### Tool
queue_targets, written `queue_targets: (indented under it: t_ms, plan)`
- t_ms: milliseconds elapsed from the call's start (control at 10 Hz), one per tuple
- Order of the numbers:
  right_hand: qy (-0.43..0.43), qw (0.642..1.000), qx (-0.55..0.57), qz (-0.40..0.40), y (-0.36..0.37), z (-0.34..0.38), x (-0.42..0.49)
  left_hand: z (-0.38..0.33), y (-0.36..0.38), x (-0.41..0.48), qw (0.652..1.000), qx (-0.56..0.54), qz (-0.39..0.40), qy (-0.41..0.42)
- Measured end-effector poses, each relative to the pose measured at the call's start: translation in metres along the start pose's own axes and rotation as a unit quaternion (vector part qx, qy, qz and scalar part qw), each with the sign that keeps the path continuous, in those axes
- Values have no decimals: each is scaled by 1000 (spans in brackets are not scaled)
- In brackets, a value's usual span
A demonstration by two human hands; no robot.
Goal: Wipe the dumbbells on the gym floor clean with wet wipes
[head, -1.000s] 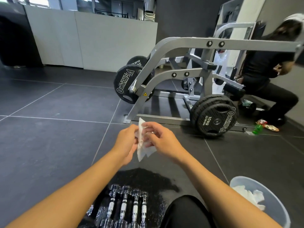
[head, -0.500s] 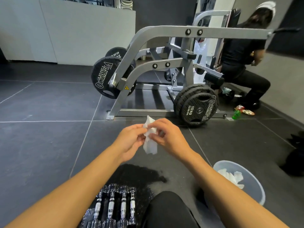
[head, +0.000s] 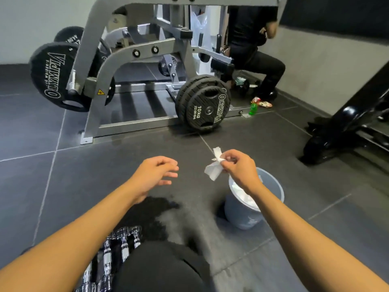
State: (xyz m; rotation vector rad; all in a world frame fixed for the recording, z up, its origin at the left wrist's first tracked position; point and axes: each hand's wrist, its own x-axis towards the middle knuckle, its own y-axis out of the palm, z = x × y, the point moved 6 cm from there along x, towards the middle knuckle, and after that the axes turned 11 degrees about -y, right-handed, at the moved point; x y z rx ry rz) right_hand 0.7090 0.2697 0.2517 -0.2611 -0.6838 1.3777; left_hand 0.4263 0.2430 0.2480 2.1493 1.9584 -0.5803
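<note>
the right hand (head: 239, 168) pinches a crumpled white wet wipe (head: 213, 170) in its curled fingers, just left of a pale translucent plastic bucket (head: 275, 187) holding more white wipes (head: 242, 193). the left hand (head: 154, 174) hovers apart from it, fingers loosely spread, holding nothing. the small chrome dumbbells (head: 123, 249) lie side by side at the near left on the dark grey tiled floor (head: 63, 175), at the near edge of a darker speckled patch (head: 160, 209).

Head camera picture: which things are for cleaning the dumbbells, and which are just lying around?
For the job:
wet wipe, pinched in the right hand
left hand, open and empty
chrome dumbbells on the floor
grey bin holding white wipes

Just lying about:
green bottle
10 kg weight plates
grey weight machine
</note>
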Motion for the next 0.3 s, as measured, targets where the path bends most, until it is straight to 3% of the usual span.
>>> queue_targets:
  t_ms: [100,200,300]
  plan:
    - [71,995,-44,-44,-40,-49,-11,3,10,10,1000,13,7,-4]
    - [138,986,-92,-35,-64,-100,-24,5,23,16,999,18,27,-6]
    - [163,973,-152,59,-62,-133,-30,6,29,19,999,23,29,-1]
